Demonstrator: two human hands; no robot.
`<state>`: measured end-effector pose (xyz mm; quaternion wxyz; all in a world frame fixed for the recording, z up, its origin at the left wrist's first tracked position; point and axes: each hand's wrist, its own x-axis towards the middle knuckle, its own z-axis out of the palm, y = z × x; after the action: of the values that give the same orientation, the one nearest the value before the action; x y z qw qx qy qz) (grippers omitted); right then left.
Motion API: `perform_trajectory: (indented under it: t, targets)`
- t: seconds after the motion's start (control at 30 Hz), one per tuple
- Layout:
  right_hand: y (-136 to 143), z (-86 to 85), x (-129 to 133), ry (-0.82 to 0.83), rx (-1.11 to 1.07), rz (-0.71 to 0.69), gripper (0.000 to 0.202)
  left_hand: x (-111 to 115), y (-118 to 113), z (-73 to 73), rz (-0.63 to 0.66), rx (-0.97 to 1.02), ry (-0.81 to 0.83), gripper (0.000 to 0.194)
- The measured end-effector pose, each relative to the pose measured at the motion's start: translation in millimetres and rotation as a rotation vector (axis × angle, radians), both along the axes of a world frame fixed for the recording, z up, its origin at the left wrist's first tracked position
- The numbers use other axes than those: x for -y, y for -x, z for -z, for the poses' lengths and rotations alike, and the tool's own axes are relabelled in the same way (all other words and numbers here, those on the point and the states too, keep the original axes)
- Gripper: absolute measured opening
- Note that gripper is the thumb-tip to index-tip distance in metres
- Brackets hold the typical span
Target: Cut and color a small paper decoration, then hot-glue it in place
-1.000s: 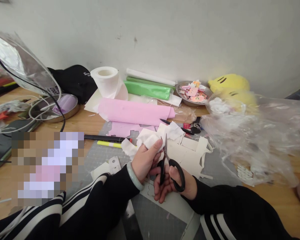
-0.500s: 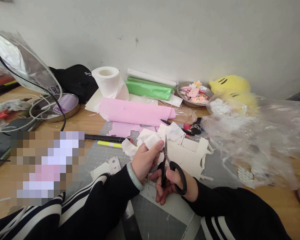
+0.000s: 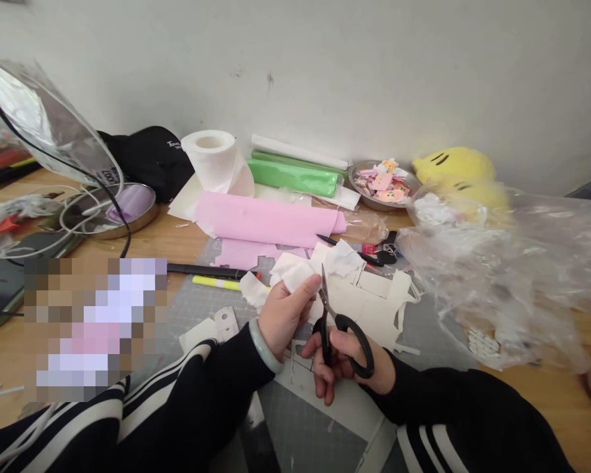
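My right hand (image 3: 347, 368) holds a pair of scissors (image 3: 331, 316) with black handles. Their metal blades point up and away, a little apart, right beside my left thumb tip. My left hand (image 3: 288, 312) is closed, its thumb pressed against the curled fingers. Whatever it pinches is hidden or too small to make out. Just behind its thumb lie crumpled white paper scraps (image 3: 343, 259). Under and beyond my hands is a cut-up cream sheet (image 3: 369, 309) on a grey cutting mat (image 3: 295, 427).
Beyond the mat are a pink roll (image 3: 270, 220), a white roll (image 3: 211, 157) and a green package (image 3: 293, 176). A metal bowl (image 3: 387, 205) holds small pink cutouts. Clear plastic bags (image 3: 502, 282) cover the right side. A yellow marker (image 3: 217, 283) lies left, near a bowl with cables (image 3: 132, 226).
My right hand and the scissors have shifted slightly to the right and toward me at the handles, with the blade tips moving a little left. My left hand has hardly moved.
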<state>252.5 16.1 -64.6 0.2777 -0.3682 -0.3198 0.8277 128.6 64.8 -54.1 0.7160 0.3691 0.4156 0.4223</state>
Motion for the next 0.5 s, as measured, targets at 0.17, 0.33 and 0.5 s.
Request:
perform_trajectory:
  t: [0.17,0.33,0.5]
  targets:
    - [0.3,-1.1,0.4,0.022,0.062,-0.007,0.059,-0.1,-0.3,-2.0,0.011,-0.002,-0.006,0.051]
    - [0.8,-2.0,0.5,-0.022,0.116,0.011,0.058,-0.6,0.2,-0.7,0.022,0.013,0.008,0.050]
    - [3.4,-6.8,-0.3,-0.080,0.178,-0.001,0.059,-0.5,0.9,-2.0,0.027,0.038,0.015,0.050]
